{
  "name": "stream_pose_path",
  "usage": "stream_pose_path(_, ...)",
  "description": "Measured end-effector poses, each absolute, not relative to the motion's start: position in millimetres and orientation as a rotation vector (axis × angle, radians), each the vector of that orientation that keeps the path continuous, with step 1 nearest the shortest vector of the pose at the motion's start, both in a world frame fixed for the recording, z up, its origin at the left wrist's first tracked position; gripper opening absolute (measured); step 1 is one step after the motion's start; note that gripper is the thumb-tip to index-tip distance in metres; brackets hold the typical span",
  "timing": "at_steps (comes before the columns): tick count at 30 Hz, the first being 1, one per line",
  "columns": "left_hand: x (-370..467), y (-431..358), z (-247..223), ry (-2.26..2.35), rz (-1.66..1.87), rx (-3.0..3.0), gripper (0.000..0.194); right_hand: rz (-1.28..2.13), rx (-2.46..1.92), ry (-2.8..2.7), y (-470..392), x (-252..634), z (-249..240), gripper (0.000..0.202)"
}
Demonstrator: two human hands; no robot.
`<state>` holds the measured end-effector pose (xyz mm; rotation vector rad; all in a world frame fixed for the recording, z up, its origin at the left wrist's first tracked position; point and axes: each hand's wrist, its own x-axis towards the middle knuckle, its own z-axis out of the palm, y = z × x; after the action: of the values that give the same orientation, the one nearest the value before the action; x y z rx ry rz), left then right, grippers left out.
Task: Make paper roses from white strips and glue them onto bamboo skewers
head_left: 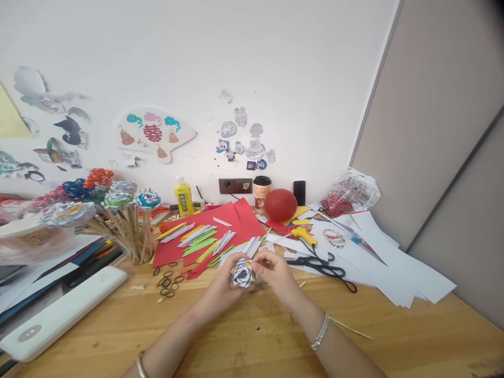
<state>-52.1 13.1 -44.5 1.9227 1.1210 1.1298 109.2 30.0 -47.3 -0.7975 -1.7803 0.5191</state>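
Observation:
A white folded-paper flower with yellow bits point(242, 274) is held low over the wooden table, near the middle of the view. Around its left side and underneath curl the fingers of my left hand point(225, 281). My right hand point(274, 270) is at the flower's right edge, thumb and forefinger pinched together there; whatever lies between these fingertips is too small to make out. Just beyond the flower, folded strips in white, green and yellow point(205, 242) lie on red paper sheets point(167, 253).
Black scissors point(325, 266) and a yellow glue gun point(304, 235) lie to the right, beside white paper sheets point(378, 262). Several dark rubber bands point(169, 286) sit left. Behind stand a yellow bottle point(184, 198), a cup point(261, 194) and a red balloon point(280, 205). Wooden sticks point(129, 236) stand bundled at left.

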Motion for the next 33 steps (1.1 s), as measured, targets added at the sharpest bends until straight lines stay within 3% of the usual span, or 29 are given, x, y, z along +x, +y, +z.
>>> stream_pose_path(15, -50.2, 13.7, -47.2, 1.199, 1.15, 2.037, 0.039, -0.219, -0.763, -1.938, 22.3, 112.3, -41.2, 0.016)
stream_pose_path(33, -52.1, 14.9, -47.8, 1.201, 1.091, 2.188, 0.037, -0.444, -0.848, -1.909, 19.2, 109.1, -39.1, 0.019)
